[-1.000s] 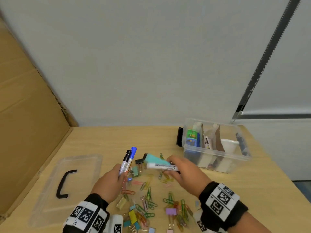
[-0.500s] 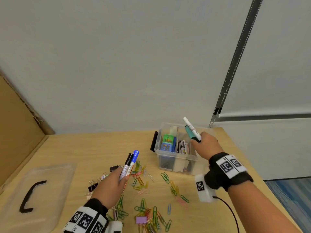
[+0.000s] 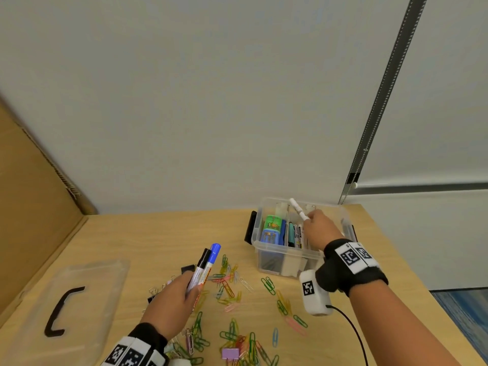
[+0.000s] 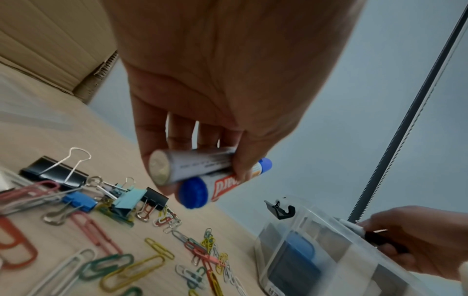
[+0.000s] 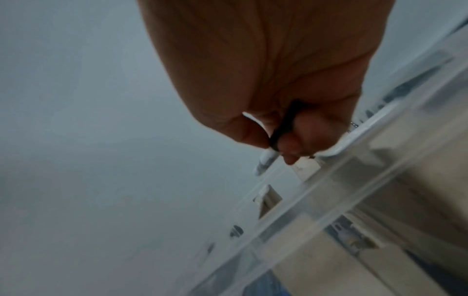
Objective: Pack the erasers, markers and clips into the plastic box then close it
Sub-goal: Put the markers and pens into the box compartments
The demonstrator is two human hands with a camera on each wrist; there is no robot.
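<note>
Right now your right hand [image 3: 317, 229] pinches a white marker [image 3: 298, 208] over the plastic box [image 3: 284, 253], tip end angled up and away from you toward the box's back wall. Judge it light, stiff and smooth-barrelled; it should slip if you loosen too soon, so keep the pinch near the dark cap end, as you have it, and lay it down lengthwise beside the markers already standing in the box. The box's walls are thin and clear, probably light enough to skate on the table [image 3: 158, 233] if you knock the rim.

Your left hand [image 3: 169, 305] grips 2 markers [image 3: 207, 265], one blue-capped and one black-capped, bundled together, well in front-left of the box; the fingers [image 4: 154, 140] curl round both barrels. Hand them over one at a time, by the mid-barrel.

Between that hand and the box, paper clips [image 3: 229, 283] and binder clips [image 4: 54, 172] lie scattered: small, springy, likely fiddly to pick singly, so scooping should serve better. The lid [image 3: 79, 299] with its black handle lies flat far left of the box, near the cardboard [image 3: 34, 207]. The table's right edge runs just beside the box, so keep your sweep toward the left.
</note>
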